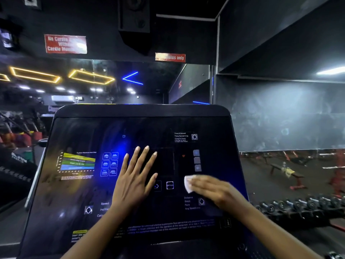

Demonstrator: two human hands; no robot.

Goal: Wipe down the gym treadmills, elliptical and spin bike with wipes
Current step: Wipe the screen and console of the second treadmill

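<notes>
Lays the left hand (134, 176) flat on the console (74, 202) near its middle, with fingers straight, spread apart and aimed at 1 o'clock, gripping nothing. Reaches the right hand (211, 187) in from 5 o'clock, palm down, with fingers stretched out together toward 9 o'clock and pressed flat onto the wipe (188, 184), not curled round it. Pins the white wipe under those fingertips against the console, with its edge peeking out on their 9 o'clock side, just at 3 o'clock of the OPTION button (169, 185).
</notes>
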